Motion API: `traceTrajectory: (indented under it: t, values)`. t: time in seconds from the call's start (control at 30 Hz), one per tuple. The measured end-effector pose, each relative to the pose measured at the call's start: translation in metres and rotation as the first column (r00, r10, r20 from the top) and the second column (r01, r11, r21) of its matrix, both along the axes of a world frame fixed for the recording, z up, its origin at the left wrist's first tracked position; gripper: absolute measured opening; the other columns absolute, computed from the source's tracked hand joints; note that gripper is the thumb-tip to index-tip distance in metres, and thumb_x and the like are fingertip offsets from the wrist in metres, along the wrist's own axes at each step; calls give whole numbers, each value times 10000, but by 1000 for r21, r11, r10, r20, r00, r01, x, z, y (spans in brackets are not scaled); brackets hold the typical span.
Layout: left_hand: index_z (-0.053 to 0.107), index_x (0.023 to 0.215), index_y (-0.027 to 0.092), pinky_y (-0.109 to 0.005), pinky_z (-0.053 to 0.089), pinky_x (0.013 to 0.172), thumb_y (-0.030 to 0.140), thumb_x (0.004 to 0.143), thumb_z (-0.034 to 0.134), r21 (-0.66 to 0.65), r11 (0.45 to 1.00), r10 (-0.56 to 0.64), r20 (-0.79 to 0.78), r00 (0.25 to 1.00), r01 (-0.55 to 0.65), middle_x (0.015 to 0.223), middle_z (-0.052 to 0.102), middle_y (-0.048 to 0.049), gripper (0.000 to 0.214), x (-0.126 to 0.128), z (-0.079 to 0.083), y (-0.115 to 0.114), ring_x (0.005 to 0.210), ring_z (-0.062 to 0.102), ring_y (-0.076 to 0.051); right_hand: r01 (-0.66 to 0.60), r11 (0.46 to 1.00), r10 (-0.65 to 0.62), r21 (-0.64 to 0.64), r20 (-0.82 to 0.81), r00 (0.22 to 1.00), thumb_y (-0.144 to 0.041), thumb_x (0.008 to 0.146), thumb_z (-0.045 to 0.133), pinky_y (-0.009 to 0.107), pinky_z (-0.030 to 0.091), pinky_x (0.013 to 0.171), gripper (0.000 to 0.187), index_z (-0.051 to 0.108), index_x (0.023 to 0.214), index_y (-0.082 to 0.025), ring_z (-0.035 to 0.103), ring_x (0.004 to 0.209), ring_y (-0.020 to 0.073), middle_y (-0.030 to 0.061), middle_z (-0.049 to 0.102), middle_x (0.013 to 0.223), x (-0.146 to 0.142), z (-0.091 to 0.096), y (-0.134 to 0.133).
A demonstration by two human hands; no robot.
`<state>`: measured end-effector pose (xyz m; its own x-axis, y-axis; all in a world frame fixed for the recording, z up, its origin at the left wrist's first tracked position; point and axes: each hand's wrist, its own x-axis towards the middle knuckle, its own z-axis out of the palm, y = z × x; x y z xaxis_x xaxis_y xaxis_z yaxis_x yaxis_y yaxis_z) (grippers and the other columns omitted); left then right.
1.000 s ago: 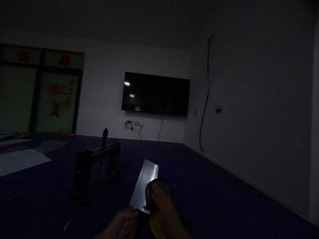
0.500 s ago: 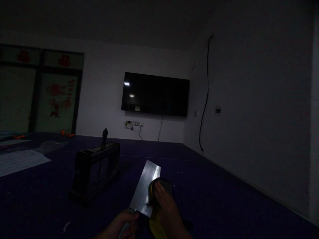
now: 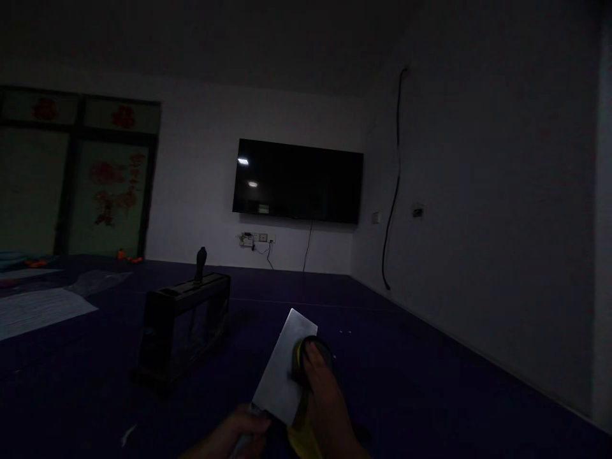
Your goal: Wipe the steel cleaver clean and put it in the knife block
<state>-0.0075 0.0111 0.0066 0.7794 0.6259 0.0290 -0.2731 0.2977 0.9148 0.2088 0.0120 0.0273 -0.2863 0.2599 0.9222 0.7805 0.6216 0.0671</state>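
A cleaver (image 3: 282, 366) with a broad, shiny rectangular blade is held out in front of me, its blade pointing up and away. My left hand (image 3: 245, 428) is closed round its handle at the bottom of the view. My right hand (image 3: 327, 395) presses a dark-and-yellow cloth (image 3: 306, 443) against the right side of the blade, fingers together over the bunched part. Dim light hides the cloth's exact folds. To the left stands a dark knife block (image 3: 160, 338), with one black handle (image 3: 201, 262) sticking up from its top.
The dark blue tabletop (image 3: 406, 382) reaches back to the wall. Paper sheets (image 3: 43, 311) and clear plastic film (image 3: 98, 282) lie at the left, with small orange items (image 3: 129, 256) farther back. A white scrap (image 3: 128, 435) is near the front. A television (image 3: 299, 182) hangs on the far wall.
The cleaver has shifted slightly right and turned, so the bright glare on its blade is gone. My right hand and the cloth have moved a little to the right and up.
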Motion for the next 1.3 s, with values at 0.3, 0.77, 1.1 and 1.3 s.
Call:
traceTrajectory:
  t: [0.3, 0.77, 1.1, 1.3]
  values:
    - [510, 583, 190, -195, 230, 363, 412, 720, 632, -9, 999, 38, 11, 999, -38, 284, 328, 77, 289, 3, 4, -5, 264, 223, -60, -62, 997, 62, -48, -1, 998, 96, 665, 288, 390, 412, 1019, 837, 244, 1437, -225, 321, 1323, 195, 32, 314, 1467, -5, -6, 0]
    - [515, 547, 178, -208, 312, 421, 350, 730, 641, 43, 999, 2, -64, 998, 1, 319, 356, 67, 281, -1, 13, -8, 313, 331, -80, -39, 998, 32, -59, -116, 993, 76, 692, 318, 430, 378, 1047, 795, 292, 1427, -225, 280, 1338, 221, 22, 290, 1478, 1, -5, 2]
    - [501, 472, 168, -221, 349, 446, 331, 723, 650, 50, 998, -33, -102, 994, 38, 338, 333, 49, 334, -4, 13, 1, 378, 400, -102, -39, 996, 35, -80, -48, 998, 75, 739, 327, 419, 382, 1042, 761, 247, 1441, -207, 257, 1347, 224, 52, 292, 1477, 5, -1, 2]
    - [531, 611, 192, -208, 268, 379, 421, 723, 623, 22, 1000, 12, -48, 999, -11, 292, 343, 72, 271, 0, 9, -4, 273, 247, -75, -82, 996, 81, -29, -37, 996, 78, 654, 321, 387, 428, 1006, 810, 342, 1406, -219, 355, 1305, 206, 45, 376, 1434, -1, 0, -2]
